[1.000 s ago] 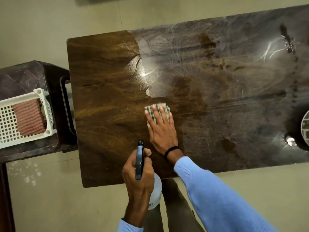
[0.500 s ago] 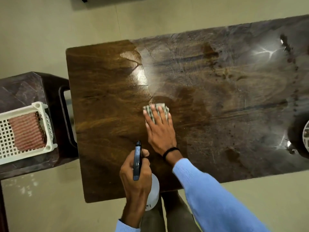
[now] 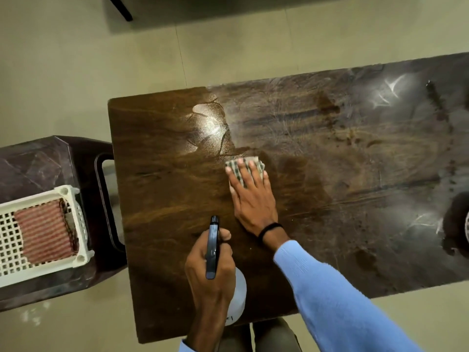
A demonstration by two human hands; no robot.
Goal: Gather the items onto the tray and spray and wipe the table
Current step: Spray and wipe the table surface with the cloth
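The right hand (image 3: 253,199) lies flat on the table (image 3: 342,179), palm down, all 5 fingers straight and slightly spread. It holds nothing in a curl. The fingers press a small checked cloth (image 3: 259,165) against the wood, and the cloth shows between and just past the fingertips. A black wristband (image 3: 270,228) circles the wrist, and a light blue sleeve (image 3: 342,301) covers the forearm.

The left hand (image 3: 210,273) is closed tightly around the neck of a spray bottle (image 3: 238,295). The fingers wrap under the black spray head and the thumb lies along its right side. The head points away from the person, across the table. The white body of the bottle shows below the hand, over the table's near edge; whether it touches the wood cannot be told.

The 2 hands are near each other, not touching, over the left half of the table. Beyond the cloth a wet patch (image 3: 205,125) shines on the wood.

Left of the table stands a dark stool (image 3: 38,163), just beside it. On the stool sits the white grid tray (image 3: 68,193), with a red striped cloth (image 3: 43,229) lying inside it.
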